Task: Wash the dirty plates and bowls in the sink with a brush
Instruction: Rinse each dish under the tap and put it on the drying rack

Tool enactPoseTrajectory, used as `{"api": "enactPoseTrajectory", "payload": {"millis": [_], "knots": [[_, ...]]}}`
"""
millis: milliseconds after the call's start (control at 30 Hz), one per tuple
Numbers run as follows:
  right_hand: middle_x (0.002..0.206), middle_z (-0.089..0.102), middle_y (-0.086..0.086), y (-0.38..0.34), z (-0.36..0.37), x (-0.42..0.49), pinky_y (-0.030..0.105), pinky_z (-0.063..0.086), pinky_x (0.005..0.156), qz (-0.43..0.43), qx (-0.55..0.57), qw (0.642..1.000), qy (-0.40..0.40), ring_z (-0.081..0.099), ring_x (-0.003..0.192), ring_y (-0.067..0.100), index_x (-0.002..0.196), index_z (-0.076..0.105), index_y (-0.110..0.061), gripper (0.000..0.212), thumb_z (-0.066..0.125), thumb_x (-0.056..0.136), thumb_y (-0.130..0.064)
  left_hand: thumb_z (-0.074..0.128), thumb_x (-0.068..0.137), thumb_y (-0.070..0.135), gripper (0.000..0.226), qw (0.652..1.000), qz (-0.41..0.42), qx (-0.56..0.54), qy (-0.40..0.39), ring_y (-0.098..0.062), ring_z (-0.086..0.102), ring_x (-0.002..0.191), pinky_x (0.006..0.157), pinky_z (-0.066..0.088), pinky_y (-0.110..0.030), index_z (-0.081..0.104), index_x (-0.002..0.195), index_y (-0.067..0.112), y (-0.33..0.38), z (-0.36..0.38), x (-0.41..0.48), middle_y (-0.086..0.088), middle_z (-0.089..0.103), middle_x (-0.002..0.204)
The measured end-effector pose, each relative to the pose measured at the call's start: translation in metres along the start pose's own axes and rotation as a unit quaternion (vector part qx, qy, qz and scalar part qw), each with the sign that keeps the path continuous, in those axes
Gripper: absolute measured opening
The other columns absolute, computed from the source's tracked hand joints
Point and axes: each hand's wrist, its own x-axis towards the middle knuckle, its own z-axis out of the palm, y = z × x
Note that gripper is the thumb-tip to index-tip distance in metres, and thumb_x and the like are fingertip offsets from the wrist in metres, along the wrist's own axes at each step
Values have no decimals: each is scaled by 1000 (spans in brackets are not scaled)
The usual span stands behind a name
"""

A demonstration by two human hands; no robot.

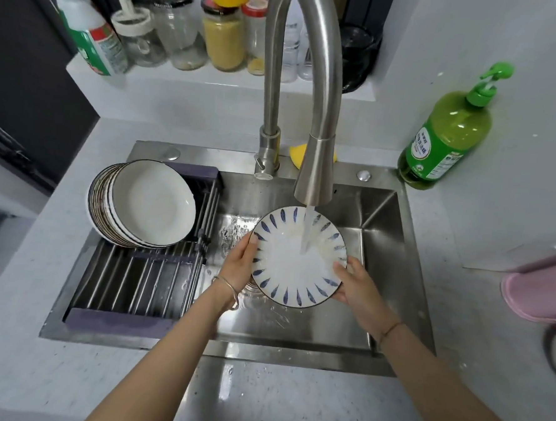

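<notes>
rinsing the patterned plate (pixel 292 276) under the faucet (pixel 316 167), gripping opposite rims with fingers of left hand (pixel 239 265) and right hand (pixel 358 288) curled on; likely next, draining and racking it by stacked plates (pixel 153 202).

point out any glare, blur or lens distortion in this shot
Head view: the wide-angle lens bows the counter edges and stretches the faucet; head view: bright glare on the wet front rim of the sink; head view: the falling water smears the plate centre.
</notes>
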Motion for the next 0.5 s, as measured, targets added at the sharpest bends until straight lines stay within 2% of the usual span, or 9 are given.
{"api": "enactPoseTrajectory", "payload": {"millis": [67, 133, 233, 300, 367, 433, 467, 500], "knots": [[110, 67, 11, -9, 1, -1, 40, 58, 78, -40, -5, 999, 2, 66, 89, 21, 123, 51, -12, 24, 49, 99, -16, 39, 103, 36, 32, 998, -19, -56, -5, -15, 58, 118, 96, 48, -25, 55, 129, 27, -6, -3, 4, 3, 62, 127], [101, 69, 9, -20, 1, -3, 30, 58, 66, -78, -14, 997, 1, 69, 81, 13, 120, 51, -11, 22, 49, 99, -13, 39, 102, 40, 31, 993, -49, -112, 0, -24, 62, 115, 95, 51, -40, 57, 124, 28, -6, 2, 5, -4, 66, 124], [91, 68, 1, -32, -2, -5, 19, 54, 57, -119, -31, 992, 5, 68, 69, 1, 117, 51, -9, 19, 48, 99, -10, 36, 103, 41, 38, 984, -76, -159, 12, -23, 62, 108, 91, 52, -38, 49, 133, 23, -1, 17, 1, -7, 63, 127], [90, 67, -1, -34, -7, -5, 17, 54, 55, -126, -44, 991, 18, 68, 68, 1, 116, 51, -11, 17, 48, 99, -12, 35, 103, 41, 33, 984, -100, -145, 23, -21, 59, 102, 95, 49, -39, 46, 130, 26, 0, 27, -3, -4, 62, 118], [94, 67, 2, -31, -14, -3, 19, 55, 54, -112, -66, 991, 34, 68, 73, 6, 118, 51, -9, 20, 47, 100, -15, 38, 102, 44, 37, 979, -144, -145, 12, -24, 64, 97, 87, 55, -41, 49, 128, 20, -8, 32, -2, -9, 64, 114], [105, 65, 10, -21, -23, -1, 25, 59, 59, -71, -87, 993, 37, 66, 79, 13, 122, 49, -5, 24, 47, 100, -14, 36, 103, 41, 33, 979, -163, -120, 1, -24, 65, 83, 69, 59, -33, 48, 124, 19, -10, 36, -2, -13, 65, 104], [110, 65, 13, -14, -27, 0, 30, 60, 66, -56, -102, 993, 34, 66, 82, 15, 123, 48, -5, 25, 47, 99, -13, 35, 104, 39, 34, 983, -157, -97, 5, -23, 64, 78, 65, 59, -31, 50, 123, 16, -11, 35, -2, -12, 64, 98], [115, 64, 12, -7, -30, -1, 36, 60, 75, -58, -130, 989, 31, 66, 88, 16, 124, 47, -7, 26, 49, 98, -12, 34, 104, 38, 35, 986, -150, -71, 6, -24, 65, 81, 68, 59, -32, 53, 120, 13, -11, 34, 0, -13, 65, 97]]}}
